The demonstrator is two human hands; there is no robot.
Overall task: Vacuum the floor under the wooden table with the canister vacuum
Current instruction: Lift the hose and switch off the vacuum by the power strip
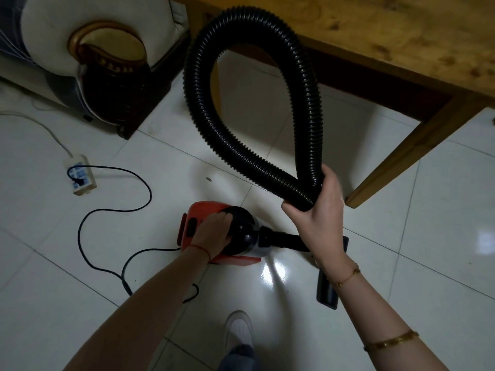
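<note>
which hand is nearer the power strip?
Left. The left hand grips the orange vacuum, to the right of the power strip. The right hand holds the looped hose, farther right near the table leg.

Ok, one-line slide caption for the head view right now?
Left hand grips the orange canister vacuum while right hand holds the looped black ribbed hose beside the wooden table.

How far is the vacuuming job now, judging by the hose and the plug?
Done: the black cord is plugged into the white power strip. In hand: the left hand grips the orange canister vacuum; the right hand holds the looped black ribbed hose. Left: the flat black nozzle lies on the tiles, and the floor under the wooden table awaits vacuuming.
</note>
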